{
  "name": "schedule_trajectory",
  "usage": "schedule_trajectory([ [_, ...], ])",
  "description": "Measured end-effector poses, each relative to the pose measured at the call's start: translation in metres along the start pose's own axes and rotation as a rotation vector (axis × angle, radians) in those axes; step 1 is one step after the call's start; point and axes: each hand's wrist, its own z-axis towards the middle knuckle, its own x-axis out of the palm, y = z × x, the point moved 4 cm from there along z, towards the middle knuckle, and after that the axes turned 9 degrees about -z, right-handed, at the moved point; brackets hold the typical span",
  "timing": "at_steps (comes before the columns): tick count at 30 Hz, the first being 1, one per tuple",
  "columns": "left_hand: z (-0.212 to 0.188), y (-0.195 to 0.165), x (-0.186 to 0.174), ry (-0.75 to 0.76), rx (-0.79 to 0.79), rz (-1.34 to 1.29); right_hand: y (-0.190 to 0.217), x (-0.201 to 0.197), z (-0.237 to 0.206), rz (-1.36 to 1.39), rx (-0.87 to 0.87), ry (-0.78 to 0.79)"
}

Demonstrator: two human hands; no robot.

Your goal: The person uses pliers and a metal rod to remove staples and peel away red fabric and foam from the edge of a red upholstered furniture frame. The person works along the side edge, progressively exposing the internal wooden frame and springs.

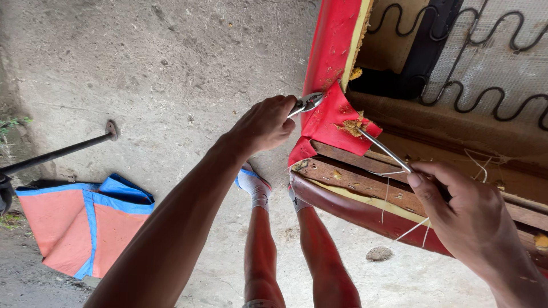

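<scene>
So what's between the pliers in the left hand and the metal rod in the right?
In the head view, a torn flap of red upholstery with crumbled yellow foam lies between the pliers and the metal rod.

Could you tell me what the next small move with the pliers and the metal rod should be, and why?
Probably a steady pull of the pliers away from the frame. The left hand has them clamped on the corner of the red cover flap, while the right hand holds the metal rod with its tip under that flap by the wooden rail, where it looks still fastened.
</scene>
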Motion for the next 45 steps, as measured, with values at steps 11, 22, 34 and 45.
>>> schedule_trajectory([
  [11, -0.013, -0.021, 0.01, -0.133, -0.05, 0.223, 0.024, -0.005, 0.0, 0.015, 0.019, -0.003],
  [22, -0.017, -0.05, -0.011, 0.083, -0.216, 0.065, 0.012, 0.016, 0.003, 0.156, -0.055, -0.064],
  [34, -0.086, -0.075, 0.053, -0.09, -0.44, -1.526, 0.107, 0.101, -0.026, 1.198, 0.271, 0.151],
  [45, -0.101, -0.08, 0.061, 0.189, -0.525, -1.724, 0.091, 0.103, -0.032, 0.989, 0.245, 0.023],
])
